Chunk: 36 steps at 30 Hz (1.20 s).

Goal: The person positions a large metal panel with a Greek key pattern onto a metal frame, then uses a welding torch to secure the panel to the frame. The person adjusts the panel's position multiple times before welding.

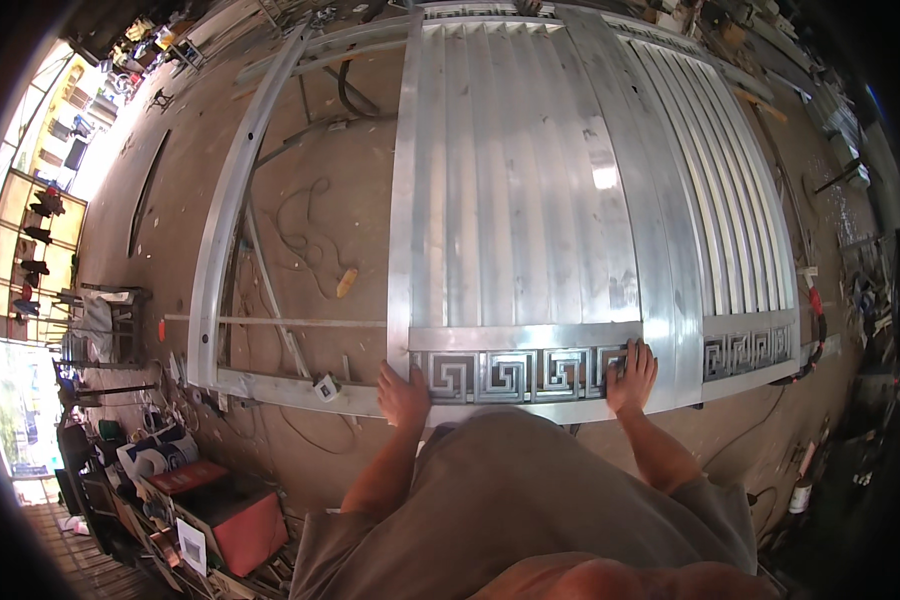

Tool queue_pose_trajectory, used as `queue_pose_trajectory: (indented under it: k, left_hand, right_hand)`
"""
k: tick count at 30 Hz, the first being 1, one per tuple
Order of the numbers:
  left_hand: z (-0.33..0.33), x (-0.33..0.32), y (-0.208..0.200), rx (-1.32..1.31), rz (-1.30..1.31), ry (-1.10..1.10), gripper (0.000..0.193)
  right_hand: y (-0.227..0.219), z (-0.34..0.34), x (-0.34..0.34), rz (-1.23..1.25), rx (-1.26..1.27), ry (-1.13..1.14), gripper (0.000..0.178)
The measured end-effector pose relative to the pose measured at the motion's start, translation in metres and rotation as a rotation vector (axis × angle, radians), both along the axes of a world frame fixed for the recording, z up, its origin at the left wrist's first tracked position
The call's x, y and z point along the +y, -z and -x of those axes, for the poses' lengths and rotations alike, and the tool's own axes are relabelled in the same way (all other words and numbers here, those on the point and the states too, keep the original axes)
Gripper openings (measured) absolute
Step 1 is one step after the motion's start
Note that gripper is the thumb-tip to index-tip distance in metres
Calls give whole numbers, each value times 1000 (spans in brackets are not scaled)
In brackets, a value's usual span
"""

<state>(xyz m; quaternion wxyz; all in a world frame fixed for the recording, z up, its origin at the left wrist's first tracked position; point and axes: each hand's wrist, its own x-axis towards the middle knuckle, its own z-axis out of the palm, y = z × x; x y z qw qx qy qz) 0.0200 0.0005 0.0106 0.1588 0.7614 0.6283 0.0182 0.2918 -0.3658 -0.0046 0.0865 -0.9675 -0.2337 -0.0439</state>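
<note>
A large silvery metal gate panel [530, 190] with long lengthwise slats lies flat in front of me. Across its near end runs a strip of square-spiral fretwork [510, 376]. My left hand [404, 394] is closed round the near left corner of the panel, its thumb by the end of the fretwork and its fingers at the outer edge. At the strip's right end, my right hand [631, 382] lies on the metal with fingers stretched out and apart, the thumb beside the fretwork. The undersides of both hands are hidden.
To the right, a narrower slatted section [720, 180] has matching fretwork. An open metal frame [232, 200] extends left, with a cable [305, 240] and yellow object [346, 283] on the floor within it. A red box [245, 535] stands at lower left among clutter.
</note>
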Motion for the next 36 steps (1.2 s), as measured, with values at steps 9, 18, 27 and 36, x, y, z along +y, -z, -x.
queue_pose_trajectory:
  k: [9,18,27,36]
  left_hand:
    - [4,-1,1,-58,-17,29,79]
    - [3,0,7,-12,-28,8,79]
    - [19,3,31,-102,-40,59,86]
    - [50,-48,18,-189,-154,375,69]
  right_hand:
    - [0,0,-1,-14,33,13,71]
    - [-4,0,1,36,110,55,74]
    - [2,1,-3,-22,82,51,75]
    - [1,71,-60,-672,80,-33,36]
